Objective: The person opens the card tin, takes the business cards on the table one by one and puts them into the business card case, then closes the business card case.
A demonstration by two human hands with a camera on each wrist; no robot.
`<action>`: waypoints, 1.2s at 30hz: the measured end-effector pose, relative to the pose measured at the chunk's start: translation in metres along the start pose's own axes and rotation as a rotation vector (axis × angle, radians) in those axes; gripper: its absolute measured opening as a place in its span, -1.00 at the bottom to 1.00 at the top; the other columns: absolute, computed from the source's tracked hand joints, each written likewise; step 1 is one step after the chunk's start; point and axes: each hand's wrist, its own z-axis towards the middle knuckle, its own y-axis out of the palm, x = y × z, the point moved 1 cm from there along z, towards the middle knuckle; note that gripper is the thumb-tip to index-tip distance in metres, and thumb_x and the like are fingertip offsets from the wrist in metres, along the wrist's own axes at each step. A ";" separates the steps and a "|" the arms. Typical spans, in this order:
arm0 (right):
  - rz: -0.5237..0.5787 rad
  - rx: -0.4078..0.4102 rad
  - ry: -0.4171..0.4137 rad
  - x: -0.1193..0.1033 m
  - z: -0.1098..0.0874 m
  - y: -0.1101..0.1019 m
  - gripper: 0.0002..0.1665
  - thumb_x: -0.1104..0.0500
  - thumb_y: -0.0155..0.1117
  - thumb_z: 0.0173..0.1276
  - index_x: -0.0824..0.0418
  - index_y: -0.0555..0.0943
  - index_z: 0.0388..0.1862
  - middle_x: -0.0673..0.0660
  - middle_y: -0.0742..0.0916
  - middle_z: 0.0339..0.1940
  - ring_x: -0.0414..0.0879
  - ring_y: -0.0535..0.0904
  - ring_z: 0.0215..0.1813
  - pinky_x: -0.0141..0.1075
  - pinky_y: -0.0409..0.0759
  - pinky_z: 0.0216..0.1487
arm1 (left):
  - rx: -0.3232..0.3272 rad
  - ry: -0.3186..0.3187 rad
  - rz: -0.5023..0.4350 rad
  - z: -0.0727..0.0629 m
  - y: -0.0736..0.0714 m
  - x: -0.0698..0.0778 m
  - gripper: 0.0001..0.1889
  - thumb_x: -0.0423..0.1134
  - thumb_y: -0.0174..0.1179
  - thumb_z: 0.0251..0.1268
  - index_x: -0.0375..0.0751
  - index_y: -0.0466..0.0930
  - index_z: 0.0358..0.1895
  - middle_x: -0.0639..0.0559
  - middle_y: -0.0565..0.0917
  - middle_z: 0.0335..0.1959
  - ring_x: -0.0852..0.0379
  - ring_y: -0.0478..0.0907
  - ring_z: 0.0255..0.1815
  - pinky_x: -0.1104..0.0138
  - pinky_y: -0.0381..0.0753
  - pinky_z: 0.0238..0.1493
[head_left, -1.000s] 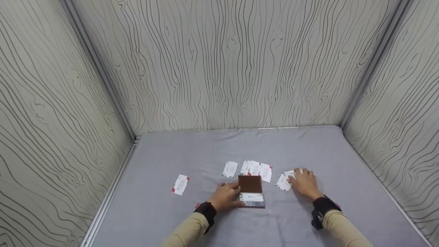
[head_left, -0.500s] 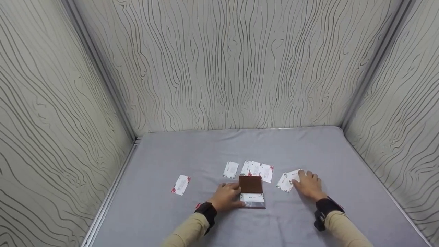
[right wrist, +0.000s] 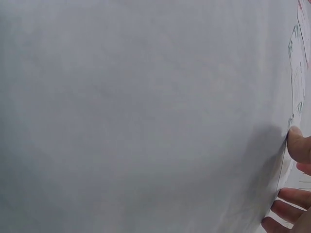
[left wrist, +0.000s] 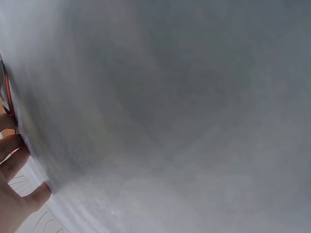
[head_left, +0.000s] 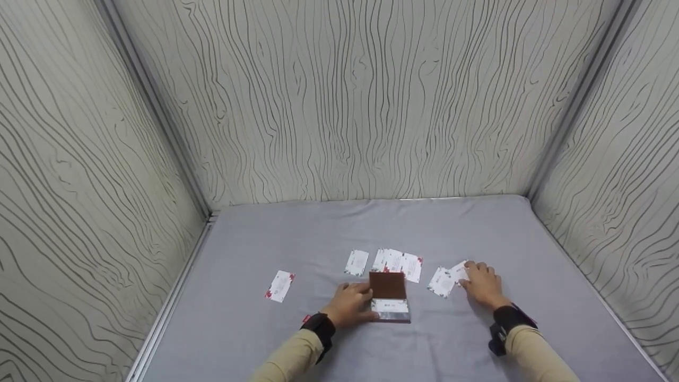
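A brown card case (head_left: 387, 286) lies unfolded on the grey cloth, with a white printed card (head_left: 390, 306) in its lower half. My left hand (head_left: 348, 305) grips the case's left side, thumb at the lower pocket and fingers by the lid. To the right, my right hand (head_left: 481, 284) pinches the edges of a white business card (head_left: 459, 272) between thumb and fingers, low over the cloth. That card touches or slightly overlaps another business card (head_left: 441, 281) at its left. In the right wrist view the thumb (right wrist: 299, 145) is near a card's edge; the held card is mostly hidden.
Several cards (head_left: 403, 265) with red flowers overlap behind the case. A single card (head_left: 357, 262) lies left of them, and another card (head_left: 280, 286) farther left. Patterned panels (head_left: 339, 106) enclose the cloth-covered table (head_left: 254, 228) at the back and both sides.
My right hand has shifted to the right, drawing the upper card partly off the one beneath, which now shows more. My left hand and the case stay in place.
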 end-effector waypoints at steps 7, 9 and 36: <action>0.041 0.018 0.020 0.003 0.003 -0.002 -0.40 0.19 0.37 0.28 0.46 0.42 0.19 0.58 0.49 0.00 0.47 0.36 0.03 0.27 0.32 -0.02 | -0.011 0.000 -0.006 -0.001 -0.004 0.001 -0.39 0.20 0.27 0.24 -0.20 0.62 0.18 -0.07 0.53 0.27 -0.03 0.47 0.27 -0.10 0.37 0.24; 0.057 0.018 0.025 0.005 0.004 -0.002 -0.38 0.17 0.38 0.27 0.44 0.42 0.20 0.58 0.48 0.01 0.46 0.35 0.03 0.26 0.30 -0.01 | -0.013 0.003 -0.010 -0.001 -0.004 0.001 -0.39 0.19 0.28 0.24 -0.21 0.62 0.18 -0.08 0.53 0.26 -0.04 0.47 0.26 -0.11 0.36 0.24; 0.025 -0.042 0.081 0.012 0.005 -0.012 -0.17 -0.03 0.46 0.18 0.44 0.37 0.24 0.65 0.44 -0.10 0.53 0.35 -0.04 0.33 0.27 -0.05 | 0.000 0.004 0.021 -0.001 -0.001 0.001 -0.38 0.19 0.29 0.22 -0.21 0.63 0.18 -0.08 0.54 0.27 -0.01 0.48 0.26 -0.09 0.40 0.21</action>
